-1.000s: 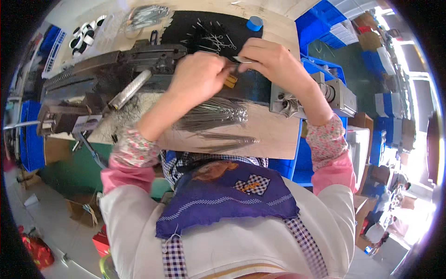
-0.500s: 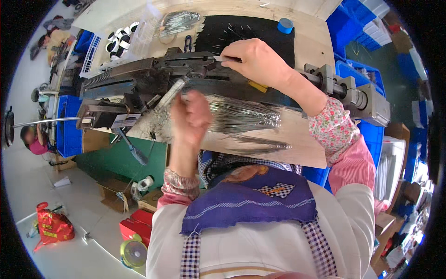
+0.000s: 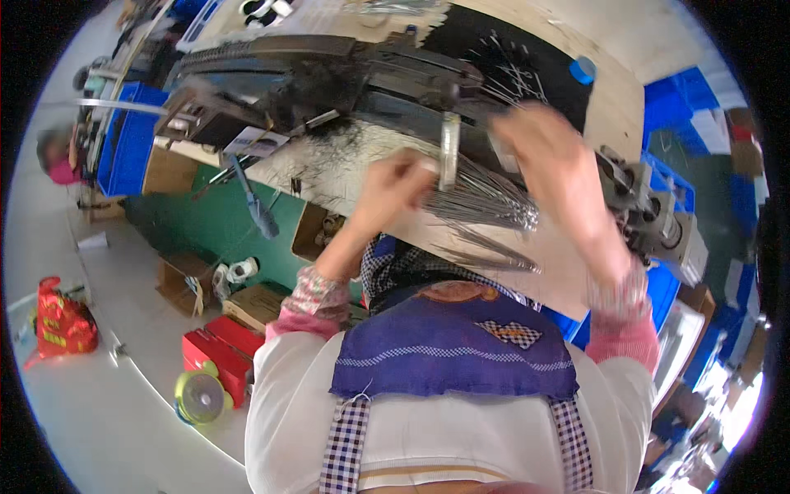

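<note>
Right now the left hand (image 3: pixel 395 185) is pinching a flat metal strip (image 3: pixel 449 152) upright above the wire bundle (image 3: pixel 481 202) lying lengthwise on the bench (image 3: pixel 568 284); the right hand (image 3: pixel 547 160) is blurring just beside it, fingers impossible to read.

Both hands (image 3: pixel 395 185) (image 3: pixel 547 156) raised, fingers curled.

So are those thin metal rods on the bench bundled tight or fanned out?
Fanned out. The metal rods spread loosely across the bench toward the right, tips apart, with the left hand at their gathered end.
</note>
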